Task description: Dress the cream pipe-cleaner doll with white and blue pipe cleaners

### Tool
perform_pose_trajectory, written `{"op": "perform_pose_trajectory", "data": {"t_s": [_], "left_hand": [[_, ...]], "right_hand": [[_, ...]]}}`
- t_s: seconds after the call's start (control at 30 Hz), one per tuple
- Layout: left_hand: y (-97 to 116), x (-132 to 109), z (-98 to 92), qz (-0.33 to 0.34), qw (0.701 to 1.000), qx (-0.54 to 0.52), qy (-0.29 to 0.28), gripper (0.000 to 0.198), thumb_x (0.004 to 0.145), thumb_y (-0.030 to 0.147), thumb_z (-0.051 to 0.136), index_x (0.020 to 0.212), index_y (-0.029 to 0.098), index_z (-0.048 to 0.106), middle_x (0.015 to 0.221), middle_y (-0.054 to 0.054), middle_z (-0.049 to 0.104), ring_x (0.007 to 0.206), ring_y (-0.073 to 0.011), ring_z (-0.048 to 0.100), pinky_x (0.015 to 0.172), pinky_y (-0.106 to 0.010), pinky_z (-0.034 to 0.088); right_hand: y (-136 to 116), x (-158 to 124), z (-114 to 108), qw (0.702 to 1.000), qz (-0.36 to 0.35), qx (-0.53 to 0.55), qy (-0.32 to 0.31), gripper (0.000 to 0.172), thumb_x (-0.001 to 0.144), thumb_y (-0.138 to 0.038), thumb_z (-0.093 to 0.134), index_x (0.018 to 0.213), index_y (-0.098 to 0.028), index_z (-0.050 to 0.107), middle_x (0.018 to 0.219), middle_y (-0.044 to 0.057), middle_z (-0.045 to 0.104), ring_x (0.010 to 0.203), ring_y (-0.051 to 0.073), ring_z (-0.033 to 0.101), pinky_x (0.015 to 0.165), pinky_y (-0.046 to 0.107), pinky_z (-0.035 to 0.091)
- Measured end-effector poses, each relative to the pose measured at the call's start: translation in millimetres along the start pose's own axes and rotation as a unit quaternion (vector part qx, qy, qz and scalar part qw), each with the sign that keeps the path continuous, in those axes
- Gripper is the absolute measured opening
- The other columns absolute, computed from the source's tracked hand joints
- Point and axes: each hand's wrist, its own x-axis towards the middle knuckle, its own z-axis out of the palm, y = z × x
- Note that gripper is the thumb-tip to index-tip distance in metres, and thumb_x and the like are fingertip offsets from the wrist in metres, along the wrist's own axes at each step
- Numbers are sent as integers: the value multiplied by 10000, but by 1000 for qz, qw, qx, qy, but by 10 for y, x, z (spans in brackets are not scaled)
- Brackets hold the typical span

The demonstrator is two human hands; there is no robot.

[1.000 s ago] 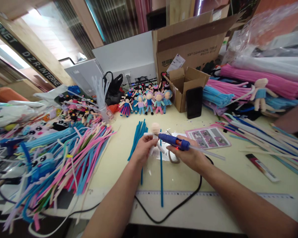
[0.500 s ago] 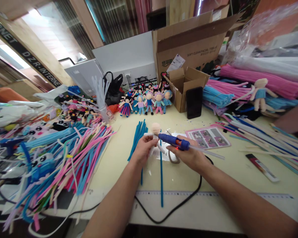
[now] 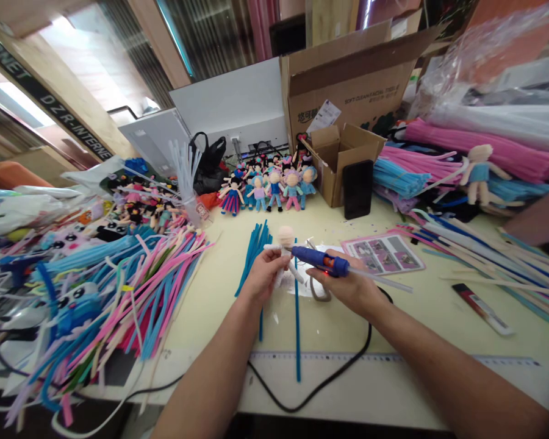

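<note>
Now doll head (image 3: 286, 235) slightly further left; glue gun (image 3: 316, 258) steady.

The left grip (image 3: 265, 274) and the right grip (image 3: 354, 289) were both bare. Also the left forearm (image 3: 217, 363) and the right forearm (image 3: 448, 369) were uncovered, slim near the grip and gradually wider away from it.

Soft light, glare upper left, stretched (blurry) edges

Remotely, I count one left hand (image 3: 266, 275), one right hand (image 3: 350, 285), one held glue gun (image 3: 318, 260), one round beige head (image 3: 286, 235); toward the far edge of the table (image 3: 201, 317), two cardboard boxes (image 3: 348, 79), one black slab (image 3: 357, 190); along its near edge, one ruler (image 3: 329, 356)
</note>
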Motion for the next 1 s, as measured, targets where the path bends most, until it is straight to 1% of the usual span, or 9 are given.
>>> {"op": "perform_pose_trajectory", "data": {"t_s": [0.27,0.6,0.8,1.0], "left_hand": [[6,-4,3,-6,1000,2,-4,288,510,258,815,705,136,643,623,11,600,516,-66,480,506,-202,352],[17,-2,-3,-15,1000,-5,-5,287,505,272,820,682,143,635,614,15,593,493,-55,466,484,-196,347],[1,7,-24,-22,999,-22,-16,267,535,257,811,697,146,629,631,19,595,493,-51,473,487,-192,359],[-7,12,-39,-27,999,-23,-22,263,550,265,805,708,148,630,648,19,599,489,-46,477,488,-190,363]], "right_hand": [[-2,-1,-4,1000,-9,-4,12,257,709,-402,619,595,-215,484,566,-30,499,516,121,427,494,245,309],[-3,0,-9,1000,-12,0,16,255,706,-411,621,606,-216,492,562,-26,503,523,126,439,495,248,316],[-5,4,-12,1000,-6,-4,6,251,712,-408,623,610,-220,492,588,-19,530,537,136,456,499,255,328],[5,2,-10,1000,-12,-6,12,254,710,-408,631,609,-217,496,575,-21,531,522,132,456,488,252,326]]}}
